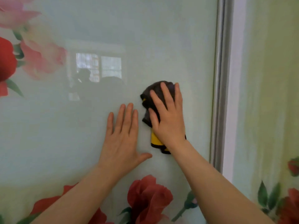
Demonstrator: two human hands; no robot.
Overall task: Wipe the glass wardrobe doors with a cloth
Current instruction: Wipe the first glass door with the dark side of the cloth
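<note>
I am looking at a home, likely a bedroom: a glossy wardrobe door point(161, 38) printed with red and pink roses point(148, 196), a metal frame strip point(220, 78) running beside it, and a window reflection point(98, 67) showing in the glass.

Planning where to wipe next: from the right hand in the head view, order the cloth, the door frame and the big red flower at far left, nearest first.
1. Cloth, under the right hand.
2. Door frame, to its right.
3. Big red flower, far left edge.
</note>
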